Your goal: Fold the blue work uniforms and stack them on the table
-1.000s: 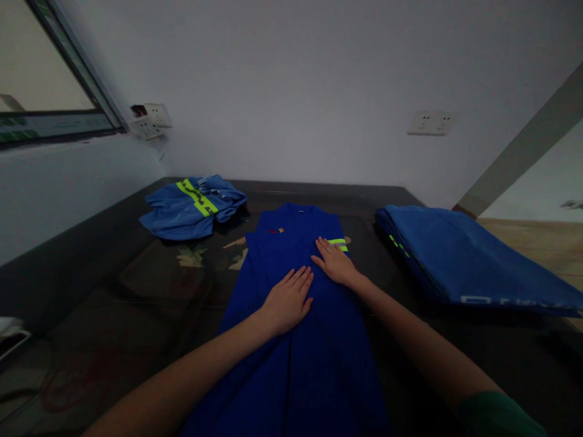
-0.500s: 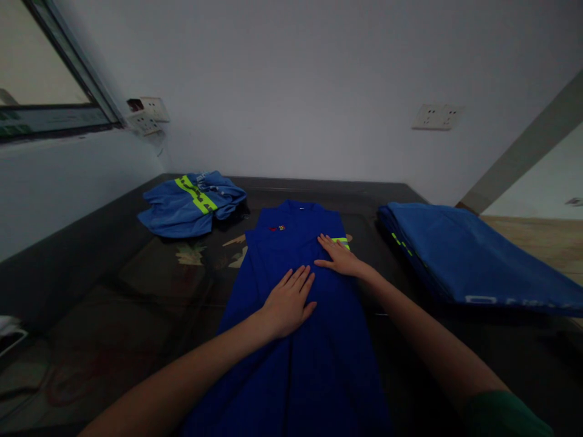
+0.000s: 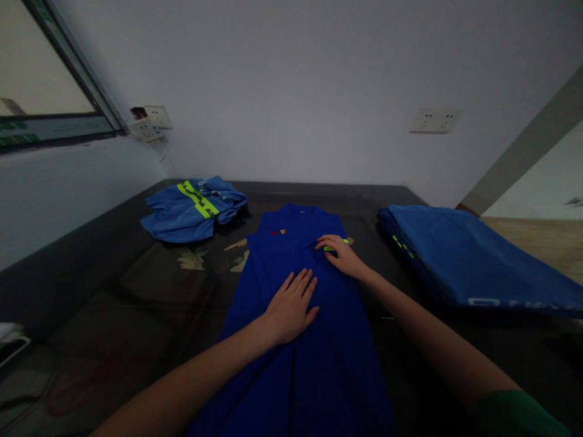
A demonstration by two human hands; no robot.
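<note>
A dark blue work garment [image 3: 273, 267] with a collar and a small chest emblem [image 3: 282, 231] lies stretched lengthwise before me. My left hand [image 3: 291, 309] rests flat on its middle, fingers extended and thumb out to the side. Farther up, at the garment's right side, my right hand [image 3: 341, 255] arches over a yellow reflective strip [image 3: 328, 248]. Its fingers are bent and the thumb is apart from them, with the strip showing in the gap. Whether its fingertips pinch any cloth cannot be made out.
A crumpled blue garment [image 3: 182, 212] with a yellow band lies at the back left. On the right is a stack of folded blue clothing [image 3: 469, 255]. All lie on a dark table [image 3: 150, 303] against a wall. A white object [image 3: 11, 340] sits at the left edge.
My right hand has gone from lying flat to arched with bent fingers, and more of the yellow strip shows beneath it. The left hand stays flat on the garment.
</note>
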